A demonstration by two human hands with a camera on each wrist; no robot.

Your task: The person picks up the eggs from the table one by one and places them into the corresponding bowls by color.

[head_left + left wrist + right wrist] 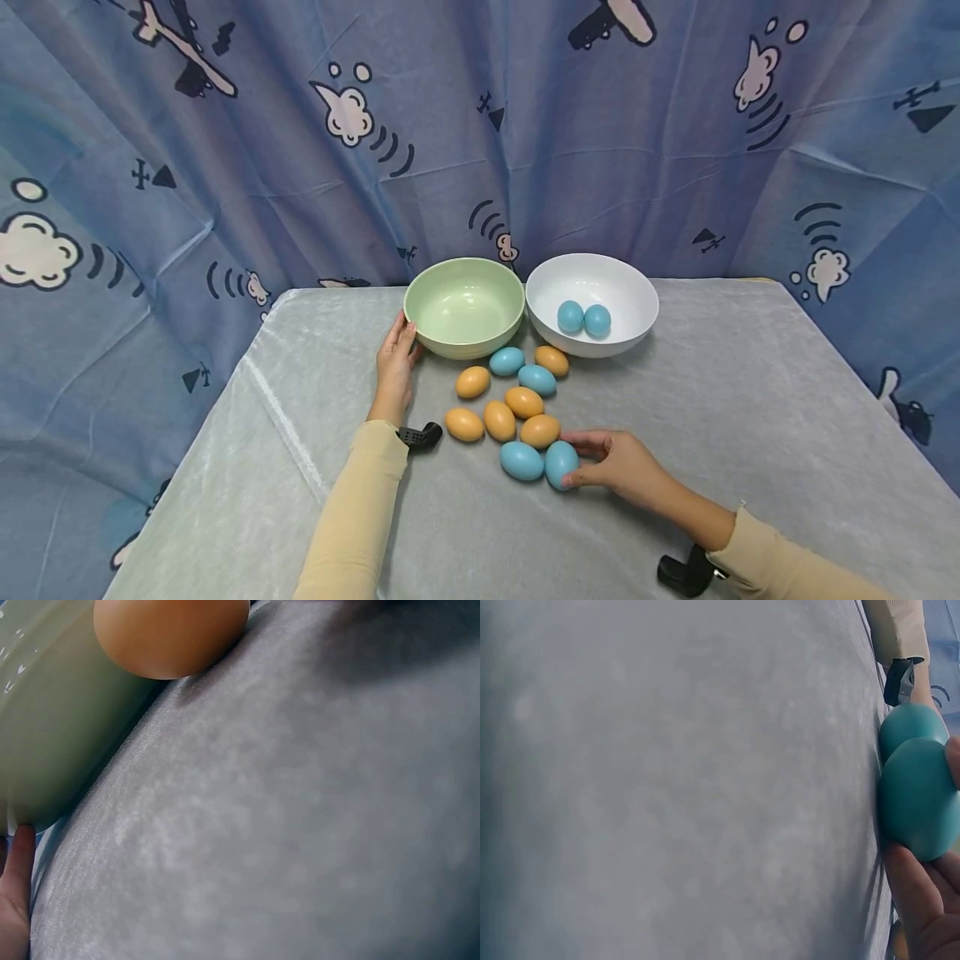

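In the head view, the left hand (395,367) is resting against the near left side of the green bowl (467,303), its fingers lying fairly straight along the outside. The right hand (618,467) is pinching a blue egg (562,466) between its thumb and fingers, nearly closed around it. A second blue egg (522,461) is lying just left of that one. Two more blue eggs (537,380) and six orange eggs (499,421) are lying loosely on the grey cloth (300,433) in front of the bowls. The white bowl (592,275) is standing right of the green one, holding two blue eggs.

In the left wrist view, a fingertip is touching the green bowl, and an orange egg is sitting close beside it.

In the right wrist view, fingers are gripping the blue egg; whether it is leaving the cloth, I cannot tell.
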